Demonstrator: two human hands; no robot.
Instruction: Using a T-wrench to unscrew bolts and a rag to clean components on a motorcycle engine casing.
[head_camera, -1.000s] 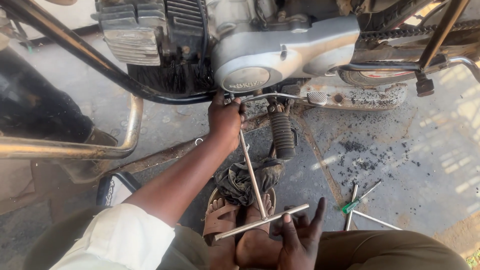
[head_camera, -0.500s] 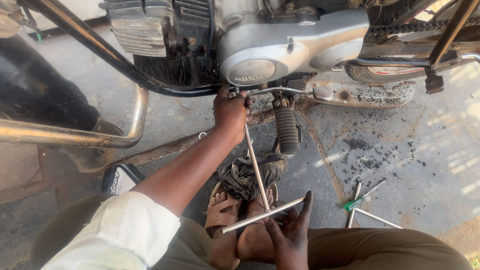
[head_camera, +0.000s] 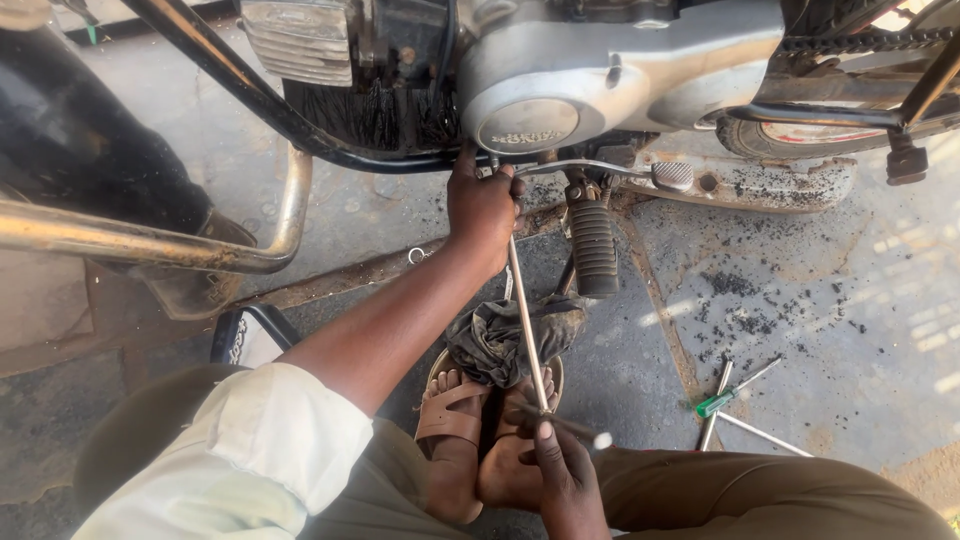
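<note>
Steel, thin and stiff, the T-handle wrench (head_camera: 527, 325) runs up the frame's centre: your left hand (head_camera: 482, 208) curls shut around its top under the engine cover (head_camera: 560, 85), your right hand (head_camera: 562, 470) pinches the crossbar at bottom centre. Footpeg (head_camera: 594, 248) and oily rag (head_camera: 500, 340) crowd the shaft; screwdriver (head_camera: 722, 400) lies lower right.

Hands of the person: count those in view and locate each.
2. The left hand grips the long T-handled wrench under the engine; the right hand holds its crossbar at bottom centre.
</note>
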